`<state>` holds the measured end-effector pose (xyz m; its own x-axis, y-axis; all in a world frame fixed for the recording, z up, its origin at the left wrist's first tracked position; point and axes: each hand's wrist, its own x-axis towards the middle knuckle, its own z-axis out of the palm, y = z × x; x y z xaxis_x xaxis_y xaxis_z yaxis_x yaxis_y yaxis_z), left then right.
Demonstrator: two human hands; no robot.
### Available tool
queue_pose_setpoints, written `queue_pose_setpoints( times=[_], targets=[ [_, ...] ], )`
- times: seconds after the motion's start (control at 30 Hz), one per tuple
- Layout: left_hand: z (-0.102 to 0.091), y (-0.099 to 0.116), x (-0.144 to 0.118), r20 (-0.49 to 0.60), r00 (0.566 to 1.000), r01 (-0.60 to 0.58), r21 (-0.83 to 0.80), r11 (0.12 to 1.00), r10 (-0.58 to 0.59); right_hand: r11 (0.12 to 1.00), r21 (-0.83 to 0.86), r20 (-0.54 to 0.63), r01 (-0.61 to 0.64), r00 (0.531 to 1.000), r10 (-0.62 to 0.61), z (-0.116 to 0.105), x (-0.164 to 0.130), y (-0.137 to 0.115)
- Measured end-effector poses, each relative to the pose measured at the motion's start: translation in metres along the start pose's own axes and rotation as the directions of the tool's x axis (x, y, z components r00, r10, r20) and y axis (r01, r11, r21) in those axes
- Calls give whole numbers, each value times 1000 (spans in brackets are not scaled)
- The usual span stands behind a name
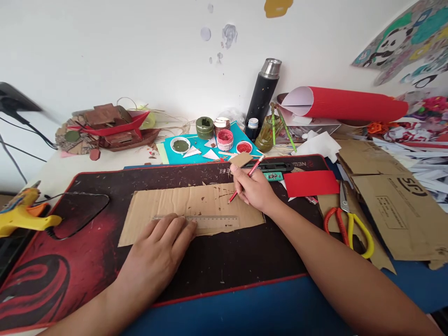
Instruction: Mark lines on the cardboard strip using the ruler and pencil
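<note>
Head view, the only one: the cardboard piece (191, 212) lies flat on the red and black mat (87, 261), in the middle of the table (245, 312). A clear ruler (201, 221) lies along its lower part. The left hand (157, 254) rests flat on the ruler's left end, fingers close together, pressing down. The right hand (254, 189) pinches a red pencil (247, 179) w/ thumb & first fingers; the tip sits on the cardboard just above the ruler's right end.

How far: I think it's at the marking step. I can't make out a drawn line yet, only small dark specks. Nothing looks freshly cut, so drawing & cutting seem left to do.

The cardboard is brown, long, creased in spots, w/ rough torn edges at left and bottom right.

Nearby: red and yellow scissors (346, 226) to the right, not touched. A red paper sheet (310, 183) sits beside the right hand. Paint pots (224, 137) stand at the back. A yellow glue gun (24, 214) lies far left.
</note>
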<state>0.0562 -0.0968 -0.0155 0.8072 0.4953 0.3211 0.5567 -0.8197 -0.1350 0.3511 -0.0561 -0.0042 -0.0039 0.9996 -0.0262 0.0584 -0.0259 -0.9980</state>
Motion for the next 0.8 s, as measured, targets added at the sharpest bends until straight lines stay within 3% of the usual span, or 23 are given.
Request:
queue_pose_setpoints(
  times=[0.8],
  targets=[
    [-3, -2, 1, -14, 998, -59, 47, 997, 59, 1000, -20, 16, 11, 1000, -11, 0, 1, -1]
  ],
)
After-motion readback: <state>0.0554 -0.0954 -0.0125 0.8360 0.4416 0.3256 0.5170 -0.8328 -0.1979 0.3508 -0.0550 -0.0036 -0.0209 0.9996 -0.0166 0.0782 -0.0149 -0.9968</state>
